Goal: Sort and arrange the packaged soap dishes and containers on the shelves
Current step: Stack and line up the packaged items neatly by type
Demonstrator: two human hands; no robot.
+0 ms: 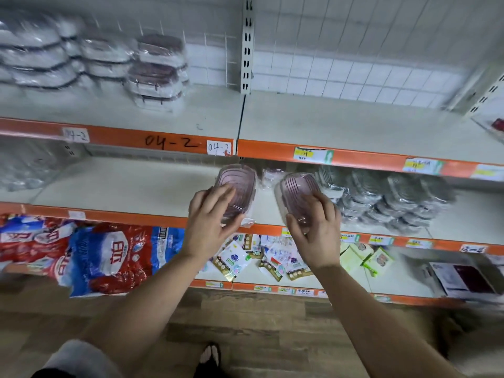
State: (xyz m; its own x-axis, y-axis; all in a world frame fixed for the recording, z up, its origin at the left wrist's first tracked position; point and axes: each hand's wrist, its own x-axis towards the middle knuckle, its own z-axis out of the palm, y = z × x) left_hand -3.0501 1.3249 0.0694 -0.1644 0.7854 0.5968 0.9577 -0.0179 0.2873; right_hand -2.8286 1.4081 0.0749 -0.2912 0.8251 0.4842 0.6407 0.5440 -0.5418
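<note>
My left hand (211, 214) grips a pink ribbed soap dish in clear wrap (238, 184) at the front of the middle shelf (131, 184). My right hand (316, 225) holds a second pink wrapped soap dish (296, 186) just to its right. Both dishes tilt up towards me above the shelf's orange edge. A pile of grey wrapped soap dishes (392, 200) lies on the same shelf to the right. More pink wrapped dishes (272, 173) sit behind, between my hands.
The top shelf (341, 126) carries stacks of wrapped grey dishes (41, 58) and brown-topped ones (158, 69) at the left. Below, red and blue detergent bags (90, 255), small sachets (272, 257) and boxes (463, 279) fill the lower shelf. A white upright post (246, 45) divides the bays.
</note>
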